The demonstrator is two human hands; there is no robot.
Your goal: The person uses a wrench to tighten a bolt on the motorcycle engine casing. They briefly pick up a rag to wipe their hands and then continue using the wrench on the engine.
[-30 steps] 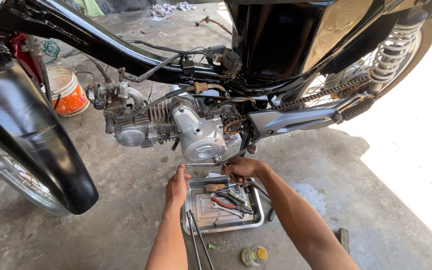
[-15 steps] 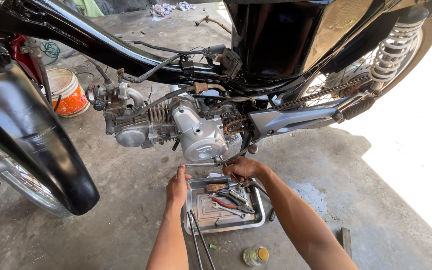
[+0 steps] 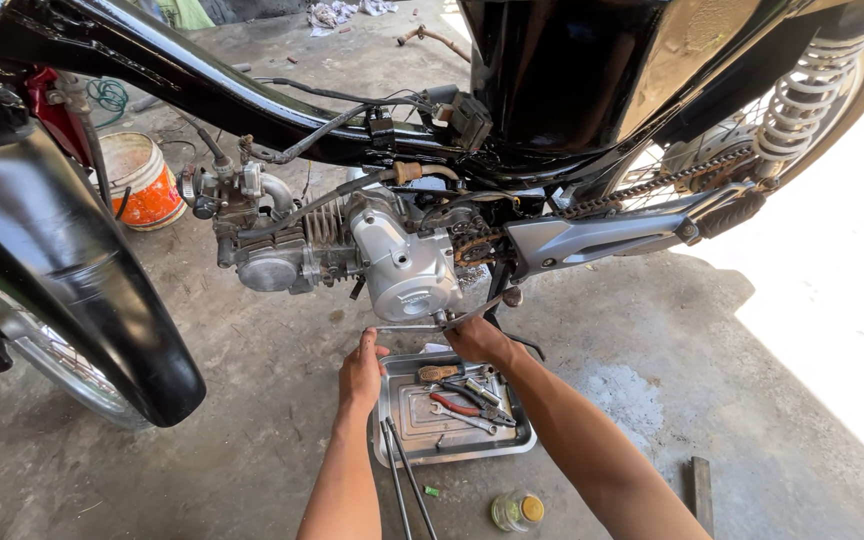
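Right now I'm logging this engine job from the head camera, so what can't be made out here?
- Head view: the fastener under the silver engine cover, hidden by the right hand.
- The long metal wrench: its working end is too small to tell, and the left hand covers its other end.
- Small tools in the steel tray: overlapping, too small to tell apart.
- Front wheel: cut by the left edge.

The right hand (image 3: 474, 340) is covering whatever its fingers (image 3: 457, 330) are gripping beneath the engine (image 3: 402, 265); both wheels are running off the edges, and the tray's (image 3: 402, 420) small tools are blurring together.
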